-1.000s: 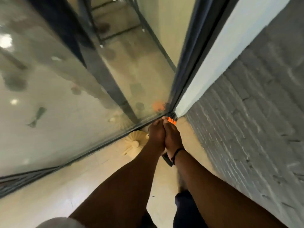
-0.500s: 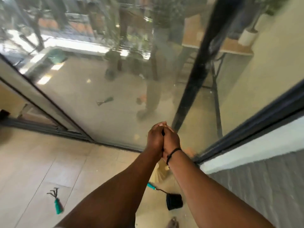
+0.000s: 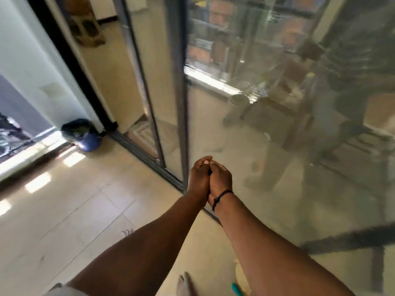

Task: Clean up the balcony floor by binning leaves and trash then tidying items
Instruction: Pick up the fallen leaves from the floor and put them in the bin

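Cupping my left hand (image 3: pixel 198 178) against my right hand (image 3: pixel 221 181), fingers curled over something hidden, presumably trash kept from spilling; the bin (image 3: pixel 82 133) stands well left of them.

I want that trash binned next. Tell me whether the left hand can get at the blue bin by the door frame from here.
Probably not yet. The left hand is pressed against the right hand, cupped around something unseen, and the blue bin stands well across bare floor tiles. Nothing blocks the path; walking closer should do.

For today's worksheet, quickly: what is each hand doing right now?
Left hand: cupped against the right; contents cannot be told.
Right hand: cupped against the left; contents cannot be told.
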